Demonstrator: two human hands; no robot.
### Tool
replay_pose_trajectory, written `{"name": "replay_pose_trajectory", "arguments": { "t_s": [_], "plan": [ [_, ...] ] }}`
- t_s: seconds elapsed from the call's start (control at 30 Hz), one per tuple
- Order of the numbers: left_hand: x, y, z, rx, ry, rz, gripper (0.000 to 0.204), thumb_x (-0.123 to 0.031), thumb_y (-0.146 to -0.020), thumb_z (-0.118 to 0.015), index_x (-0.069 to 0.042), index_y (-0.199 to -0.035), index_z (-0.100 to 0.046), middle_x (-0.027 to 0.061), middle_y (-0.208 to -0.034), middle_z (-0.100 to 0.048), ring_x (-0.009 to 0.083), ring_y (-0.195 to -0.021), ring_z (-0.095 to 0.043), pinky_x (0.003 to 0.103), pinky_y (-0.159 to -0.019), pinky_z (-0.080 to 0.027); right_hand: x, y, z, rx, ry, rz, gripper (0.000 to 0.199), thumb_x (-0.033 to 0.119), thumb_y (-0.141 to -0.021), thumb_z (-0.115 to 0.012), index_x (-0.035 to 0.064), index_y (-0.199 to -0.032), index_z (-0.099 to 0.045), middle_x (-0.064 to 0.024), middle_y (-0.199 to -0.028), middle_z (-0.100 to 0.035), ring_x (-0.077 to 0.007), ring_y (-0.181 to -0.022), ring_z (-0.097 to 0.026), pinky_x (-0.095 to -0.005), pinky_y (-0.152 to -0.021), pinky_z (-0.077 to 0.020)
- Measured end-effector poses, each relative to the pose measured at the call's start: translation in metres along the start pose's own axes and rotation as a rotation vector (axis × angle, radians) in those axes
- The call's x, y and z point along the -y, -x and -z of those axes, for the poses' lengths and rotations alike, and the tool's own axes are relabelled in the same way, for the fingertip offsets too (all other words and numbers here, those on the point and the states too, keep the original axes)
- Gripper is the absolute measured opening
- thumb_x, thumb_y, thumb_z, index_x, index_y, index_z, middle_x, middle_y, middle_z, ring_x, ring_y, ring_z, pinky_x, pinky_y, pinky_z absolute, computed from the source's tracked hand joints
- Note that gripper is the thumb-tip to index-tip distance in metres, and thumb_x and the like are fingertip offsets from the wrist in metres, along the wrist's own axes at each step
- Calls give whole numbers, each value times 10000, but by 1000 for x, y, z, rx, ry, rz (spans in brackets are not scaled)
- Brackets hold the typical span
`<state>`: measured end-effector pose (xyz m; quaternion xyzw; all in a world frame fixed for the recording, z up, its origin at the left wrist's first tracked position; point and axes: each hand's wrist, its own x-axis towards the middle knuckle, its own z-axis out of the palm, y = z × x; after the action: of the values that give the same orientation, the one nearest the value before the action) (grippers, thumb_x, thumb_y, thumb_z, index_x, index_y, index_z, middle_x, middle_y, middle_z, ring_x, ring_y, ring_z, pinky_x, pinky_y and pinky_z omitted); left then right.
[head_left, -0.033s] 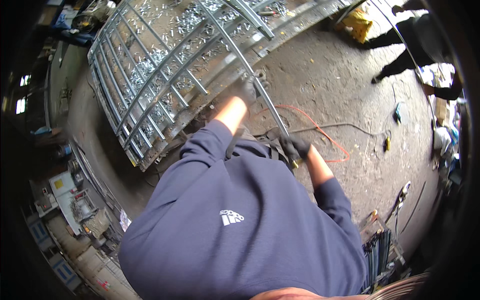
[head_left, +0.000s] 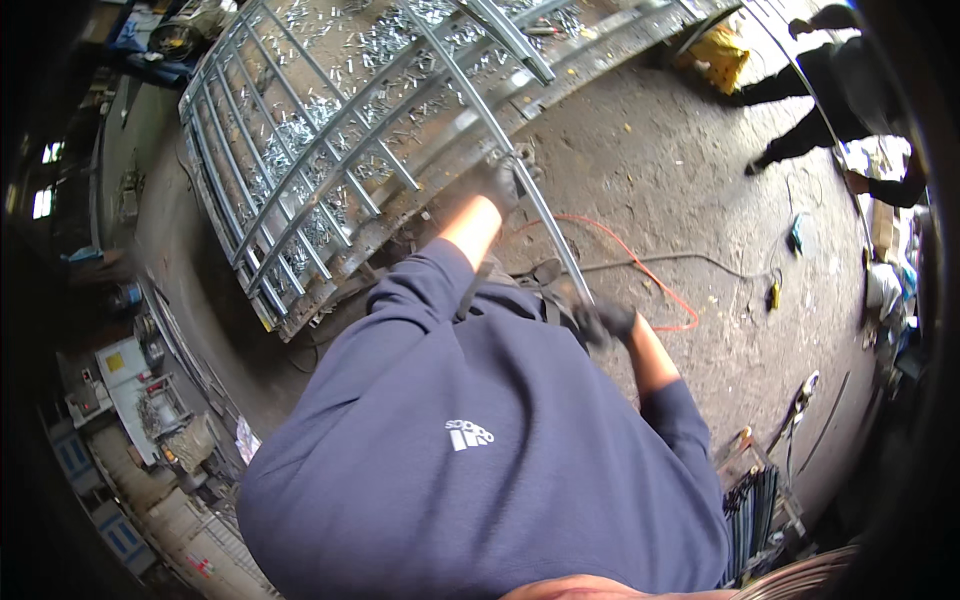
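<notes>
A long, thin grey metal bar point(head_left: 551, 222) slants from the bench down toward my waist. My left hand point(head_left: 507, 182), in a dark glove, is closed around its middle, just off the bench edge. At the near end of the bar my right hand point(head_left: 605, 322), also dark-gloved, is closed; motion blurs it and its fingers are partly hidden. Beyond my left hand, a metal grid frame point(head_left: 345, 158) of crossed bars lies on the bench point(head_left: 318, 300). Many small loose metal pieces point(head_left: 292, 135) are strewn under and around it.
An orange hose point(head_left: 640, 264) and a dark cable point(head_left: 700, 257) run over the floor at my right. Another person point(head_left: 830, 95) stands at the far right, near a yellow bag point(head_left: 722, 58). Dark rods point(head_left: 755, 510) stand in a rack at the near right.
My right hand and the bar's near end have shifted slightly right and nearer to me. My left hand has moved a little to the right along with the bar.
</notes>
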<state>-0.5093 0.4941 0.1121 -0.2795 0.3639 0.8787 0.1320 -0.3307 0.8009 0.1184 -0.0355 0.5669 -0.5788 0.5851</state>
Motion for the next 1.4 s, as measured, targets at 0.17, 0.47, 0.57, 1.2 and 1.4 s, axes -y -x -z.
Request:
{"name": "replay_pose_trajectory", "arguments": {
  "t_s": [0.17, 0.47, 0.57, 1.2, 1.4],
  "plan": [
    [30, -64, 34, -79, 186, -5, 271, -359, -1063, -472, -109, -1001, -556, 64, -812, -630, 259, -719, -676, 424, -699, -580, -121, 237, -1, 295, -96, -422, 287, 160, -963, -653, -14, -1184, -712, -95, -1094, -749, -172, -987, -692, -351, -874, -563],
    [99, 52, 76, 199, -114, 744, 352, -441, -1016, -567, -125, -1163, -617, 102, -1062, -717, 263, -956, -699, 445, -823, -574, -73, 60, -38, -538, -242, -179, 436, 482, -1010, -578, 56, -947, -647, 0, -715, -551, -106, -610, -510, -271, -569, -445],
    [103, 60, 83, -55, -141, 550, 400, -516, -976, -614, -119, -1024, -637, 102, -905, -731, 259, -752, -706, 444, -705, -586, -60, -2, -59, -665, 117, -206, 535, 528, -984, -610, 6, -922, -706, -40, -757, -649, -163, -677, -553, -357, -630, -466],
    [-61, -119, 182, -505, -200, -71, 298, -179, -1020, -477, -59, -1293, -490, 196, -1029, -679, 360, -800, -709, 492, -692, -610, -98, 107, -100, -715, 39, -342, 397, 427, -1023, -589, 53, -915, -666, 11, -786, -621, -93, -751, -513, -296, -694, -451],
    [-64, -98, 165, -563, -90, -149, 229, -205, -1005, -502, -32, -1152, -531, 179, -981, -677, 330, -757, -691, 466, -702, -586, -67, 113, -106, -726, 55, -379, 358, 408, -1013, -619, 69, -910, -669, 45, -722, -566, -81, -666, -486, -275, -620, -417]
  ]
}}
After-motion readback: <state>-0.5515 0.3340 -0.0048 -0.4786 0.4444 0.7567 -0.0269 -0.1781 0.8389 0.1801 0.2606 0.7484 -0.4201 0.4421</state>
